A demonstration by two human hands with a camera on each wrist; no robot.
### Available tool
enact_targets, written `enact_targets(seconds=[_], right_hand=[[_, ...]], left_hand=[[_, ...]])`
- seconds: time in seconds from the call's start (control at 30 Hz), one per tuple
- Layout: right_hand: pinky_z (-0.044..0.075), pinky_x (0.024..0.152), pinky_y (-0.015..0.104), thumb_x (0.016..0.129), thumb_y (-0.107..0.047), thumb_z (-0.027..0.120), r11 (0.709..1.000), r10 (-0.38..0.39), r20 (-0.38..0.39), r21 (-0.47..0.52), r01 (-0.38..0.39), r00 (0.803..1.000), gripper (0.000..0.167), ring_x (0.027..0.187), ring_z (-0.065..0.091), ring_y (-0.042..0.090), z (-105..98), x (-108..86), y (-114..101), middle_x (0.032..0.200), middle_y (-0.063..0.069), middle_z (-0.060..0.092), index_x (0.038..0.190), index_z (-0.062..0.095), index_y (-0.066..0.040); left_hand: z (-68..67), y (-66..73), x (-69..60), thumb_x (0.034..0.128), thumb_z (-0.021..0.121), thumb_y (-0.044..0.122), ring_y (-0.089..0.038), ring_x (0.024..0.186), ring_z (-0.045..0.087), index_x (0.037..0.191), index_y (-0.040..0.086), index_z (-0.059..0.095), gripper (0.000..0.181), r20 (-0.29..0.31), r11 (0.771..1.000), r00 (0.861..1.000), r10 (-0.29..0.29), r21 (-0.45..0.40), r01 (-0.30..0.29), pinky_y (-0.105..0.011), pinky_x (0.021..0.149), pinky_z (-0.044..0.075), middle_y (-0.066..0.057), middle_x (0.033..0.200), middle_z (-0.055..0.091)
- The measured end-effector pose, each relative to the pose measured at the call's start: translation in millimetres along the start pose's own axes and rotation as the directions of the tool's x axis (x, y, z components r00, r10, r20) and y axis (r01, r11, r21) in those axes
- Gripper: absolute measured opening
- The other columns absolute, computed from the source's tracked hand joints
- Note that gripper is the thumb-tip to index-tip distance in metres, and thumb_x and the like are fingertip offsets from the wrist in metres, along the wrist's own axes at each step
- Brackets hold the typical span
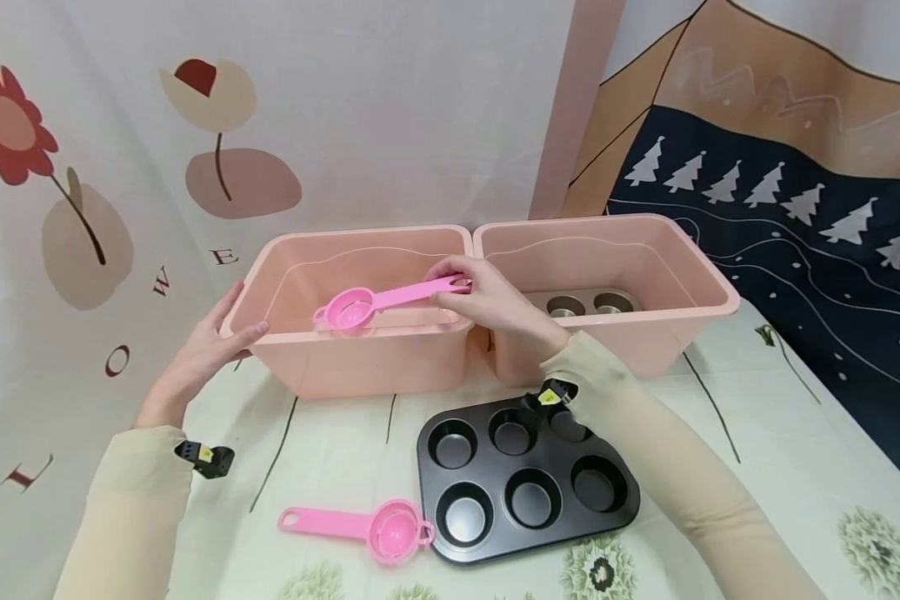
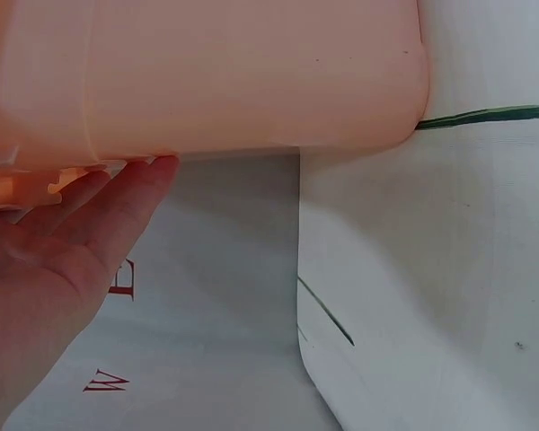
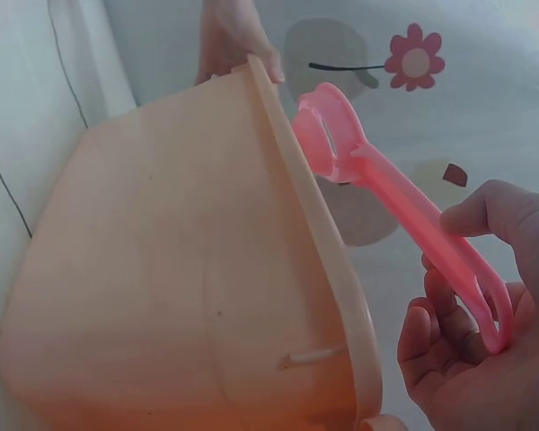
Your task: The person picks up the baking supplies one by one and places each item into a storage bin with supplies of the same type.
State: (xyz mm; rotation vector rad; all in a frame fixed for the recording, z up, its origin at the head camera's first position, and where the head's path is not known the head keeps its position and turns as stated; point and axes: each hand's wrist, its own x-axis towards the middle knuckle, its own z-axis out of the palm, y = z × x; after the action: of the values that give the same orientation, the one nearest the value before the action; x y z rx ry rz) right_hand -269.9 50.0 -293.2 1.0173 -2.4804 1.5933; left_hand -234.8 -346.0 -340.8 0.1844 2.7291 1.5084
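Note:
My right hand (image 1: 487,296) holds a pink plastic egg separator (image 1: 348,310) by its handle, above the left bin's front rim. In the right wrist view, thumb and fingers pinch that handle, with the separator's cup (image 3: 323,135) beside the rim. My left hand (image 1: 202,354) grips the left pink bin (image 1: 367,362) at its left front corner, thumb at the rim and fingers along the outer side. The left wrist view shows these fingers (image 2: 130,197) fairly straight against the bin wall. A second pink egg separator (image 1: 393,532) lies on the table.
A dark muffin tin (image 1: 498,496) lies in front of the bins, under my right forearm, the second separator's cup at its left edge. The right pink bin (image 1: 607,333) stands against the left one; a metal muffin tin (image 1: 588,302) is inside. A printed curtain (image 1: 420,108) hangs behind.

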Motion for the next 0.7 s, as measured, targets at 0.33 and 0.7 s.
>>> enact_targets(seconds=[0.33, 0.7], right_hand=[[0.044, 0.077, 0.026, 0.087, -0.005, 0.062, 0.999, 0.046, 0.026, 0.01, -0.046, 0.999, 0.02, 0.086, 0.054, 0.021, 5.1, 9.4, 4.6, 0.095, 0.009, 0.063, 0.105, 0.065, 0.002], [0.045, 0.075, 0.026, 0.089, -0.005, 0.061, 0.998, 0.067, 0.034, 0.014, -0.067, 0.997, 0.02, 0.085, 0.054, 0.02, 12.8, 19.1, 4.6, 0.097, 0.009, 0.062, 0.107, 0.064, 0.002]], left_hand=[[-0.1, 1.5, -0.7, 0.0971, 0.056, 0.032, 0.005, 0.093, 0.054, 0.156, 0.029, -0.001, 0.083, 0.001, 1.0, 1.0, -0.012, 0.02, 0.012, -0.018, 0.075, 0.048, -0.028, 0.15, 0.024], [-0.3, 1.3, -0.4, 0.097, 0.056, 0.034, 0.004, 0.092, 0.054, 0.156, 0.03, -0.002, 0.083, -0.002, 0.999, 1.0, -0.023, 0.032, 0.024, -0.017, 0.074, 0.047, -0.028, 0.151, 0.024]])
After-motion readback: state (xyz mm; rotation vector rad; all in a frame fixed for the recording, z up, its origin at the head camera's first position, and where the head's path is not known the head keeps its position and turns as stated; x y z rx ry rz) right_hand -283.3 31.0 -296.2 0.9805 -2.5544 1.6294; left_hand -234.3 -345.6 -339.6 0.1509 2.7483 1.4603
